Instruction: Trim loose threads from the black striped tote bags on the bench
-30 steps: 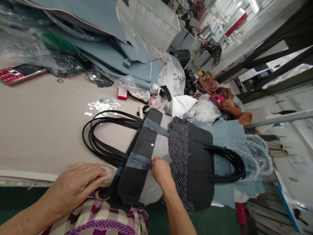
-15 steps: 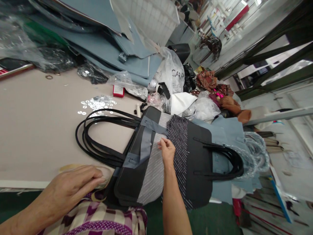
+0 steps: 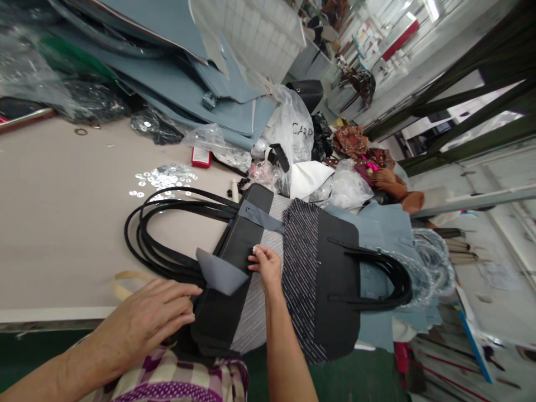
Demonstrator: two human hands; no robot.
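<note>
**Q:** Fingers first. What are they doing?

**A:** The right hand (image 3: 266, 267) has its fingers (image 3: 260, 255) curled together, tips on a black panel (image 3: 240, 237). Can't tell if they pinch anything. The left hand (image 3: 144, 318) lies open, fingers straight, at the panel's lower end.

**Q:** Step in hand?

**A:** Looks like undoing grey tape. One grey strip (image 3: 220, 272) hangs free from the panel, its end loose over the handles. A second grey strip (image 3: 262, 216) still crosses the panel's far end.

**Q:** Next move?

**A:** Judging from this, it calls for freeing that second strip, with the left hand steadying the bag.

**Q:** The bag itself?

**A:** A tote bag (image 3: 259, 285) lying flat on the table (image 3: 62, 234), black panels and striped fabric, long black handles (image 3: 167, 234) spread out on the tabletop. A matching bag (image 3: 322, 290) lies right beside it.

**Q:** Around them?

**A:** Silver washers (image 3: 163, 181) are scattered near the handles. There's a small red box (image 3: 201, 157), a plastic bag (image 3: 291, 128), and stacked blue-grey sheets (image 3: 167, 95).
</note>
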